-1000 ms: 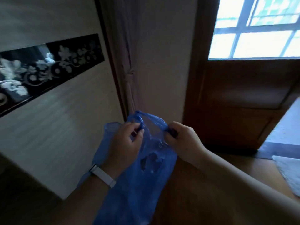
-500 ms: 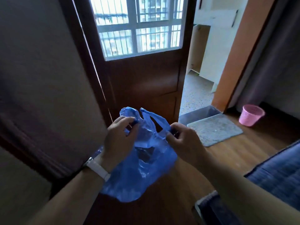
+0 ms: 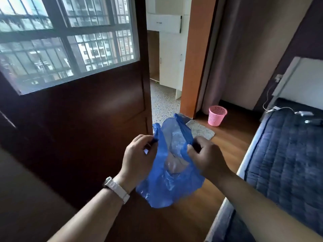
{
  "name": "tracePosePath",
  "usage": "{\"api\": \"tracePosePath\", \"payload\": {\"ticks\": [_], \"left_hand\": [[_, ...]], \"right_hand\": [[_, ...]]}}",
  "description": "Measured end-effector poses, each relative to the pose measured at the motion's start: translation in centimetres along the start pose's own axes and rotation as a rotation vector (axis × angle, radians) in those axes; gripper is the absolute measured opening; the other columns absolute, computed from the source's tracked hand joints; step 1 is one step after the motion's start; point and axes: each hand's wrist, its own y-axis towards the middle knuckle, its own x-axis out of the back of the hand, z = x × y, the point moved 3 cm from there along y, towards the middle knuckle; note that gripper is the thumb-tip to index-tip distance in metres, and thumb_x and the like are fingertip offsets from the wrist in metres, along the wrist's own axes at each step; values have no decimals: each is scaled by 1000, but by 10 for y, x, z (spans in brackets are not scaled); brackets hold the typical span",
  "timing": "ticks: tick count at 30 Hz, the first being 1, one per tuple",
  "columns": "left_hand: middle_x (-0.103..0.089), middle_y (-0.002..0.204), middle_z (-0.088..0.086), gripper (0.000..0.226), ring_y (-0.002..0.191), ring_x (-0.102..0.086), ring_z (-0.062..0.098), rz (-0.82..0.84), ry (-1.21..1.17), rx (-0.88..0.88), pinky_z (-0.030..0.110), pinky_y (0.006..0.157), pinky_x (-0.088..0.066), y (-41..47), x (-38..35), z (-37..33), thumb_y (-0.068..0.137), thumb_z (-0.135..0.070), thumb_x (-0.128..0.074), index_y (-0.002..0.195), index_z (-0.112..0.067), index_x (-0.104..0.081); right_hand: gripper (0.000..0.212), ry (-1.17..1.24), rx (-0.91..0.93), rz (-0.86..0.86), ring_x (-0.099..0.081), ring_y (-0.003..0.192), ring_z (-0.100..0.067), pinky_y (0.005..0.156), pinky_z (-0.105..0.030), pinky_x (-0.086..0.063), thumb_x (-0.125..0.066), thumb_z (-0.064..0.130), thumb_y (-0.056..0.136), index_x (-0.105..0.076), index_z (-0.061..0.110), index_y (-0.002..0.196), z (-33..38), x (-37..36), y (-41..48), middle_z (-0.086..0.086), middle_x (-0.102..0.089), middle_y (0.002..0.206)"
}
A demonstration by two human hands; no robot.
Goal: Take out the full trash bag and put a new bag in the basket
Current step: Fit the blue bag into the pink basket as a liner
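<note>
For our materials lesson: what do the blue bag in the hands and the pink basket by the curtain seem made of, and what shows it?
Blue bag: thin plastic film, probably; glossy, crinkled, partly see-through. Pink basket: likely moulded plastic, matt; its wall is a regular mesh of small holes.

Bag (image 3: 167,186): blue translucent plastic; mouth spread between the two grips, body hanging crumpled below.
Basket (image 3: 217,115): pink mesh, upright on floor, well beyond the grips, rightward.

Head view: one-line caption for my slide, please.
The left hand and right hand each grip a handle of the blue bag; pink basket stands ahead on the floor.
</note>
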Motion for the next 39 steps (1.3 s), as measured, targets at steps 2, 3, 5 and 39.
{"api": "tracePosePath", "payload": {"ticks": [2, 3, 5, 39], "left_hand": [[-62, 86, -18, 14, 69, -60, 4, 41, -51, 9, 12, 63, -44, 25, -7, 24, 82, -20, -66, 89, -32, -68], [-62, 87, -18, 15, 69, -61, 4, 56, -65, 4, 13, 62, -45, 39, -11, 34, 82, -22, -65, 89, -36, -67], [-63, 85, -18, 23, 68, -61, 4, 89, -78, 13, 15, 61, -47, 68, -19, 57, 82, -22, -67, 84, -45, -64], [-57, 82, -9, 20, 61, -55, 13, 477, 31, -296, 39, 54, -50, 431, -485, 46, 87, -37, -54, 88, -21, -66]], "right_hand": [[15, -79, -22, -10, -51, 59, -18, 54, -32, -39, -62, 19, 84, -53, 13, 72, -4, -13, 20, 1, -54, 63], [14, -102, -34, -26, -51, 59, -15, 53, -30, -39, -61, 20, 84, -54, 15, 73, -7, -18, 29, 2, -55, 63], [14, -130, -69, -81, -51, 59, -12, 52, -25, -38, -61, 21, 84, -54, 18, 72, -15, -23, 45, 5, -55, 63], [17, -59, -410, -330, -53, 62, -6, 53, -19, -38, -61, 21, 84, -54, 19, 68, -399, 132, 380, 5, -57, 60]]}}
